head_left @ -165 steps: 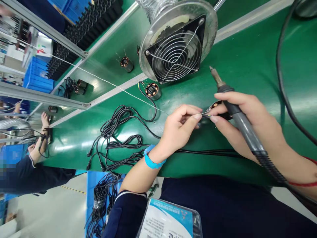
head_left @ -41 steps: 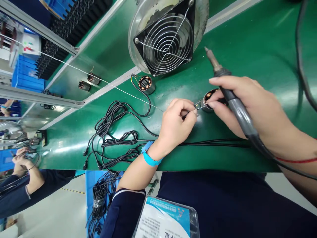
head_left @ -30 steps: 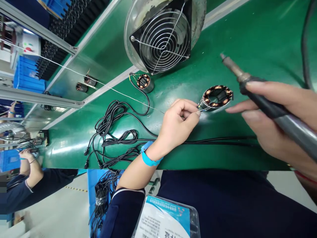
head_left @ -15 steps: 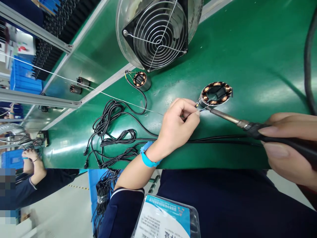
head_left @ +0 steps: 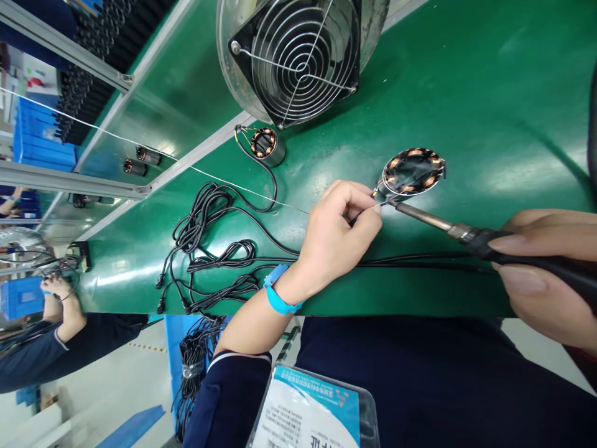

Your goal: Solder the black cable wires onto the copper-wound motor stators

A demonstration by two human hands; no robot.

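A soldering iron [head_left: 431,219] is held by its black handle in my right hand [head_left: 545,274], which is closed around it. Its tip touches or nearly touches the thin wire ends beside a motor stator [head_left: 414,171] with copper windings. My left hand [head_left: 342,230] is closed in a pinch on a thin wire [head_left: 383,203] just left of that tip. Whether the fingers also grip the thin pale strand [head_left: 237,186] coming from the upper left is hidden. A wisp of smoke seems to hang over the stator's opening.
A fan with a wire guard [head_left: 303,68] stands at the back. Another stator [head_left: 268,147] with a cable attached sits left of centre. Coiled black cables [head_left: 200,218] spread over the green bench [head_left: 466,93]. At far left are a co-worker's hands [head_left: 58,286].
The view has shifted slightly. The stator, my left hand and the iron's tip stay close together as before. Smoke shows more clearly over the stator.
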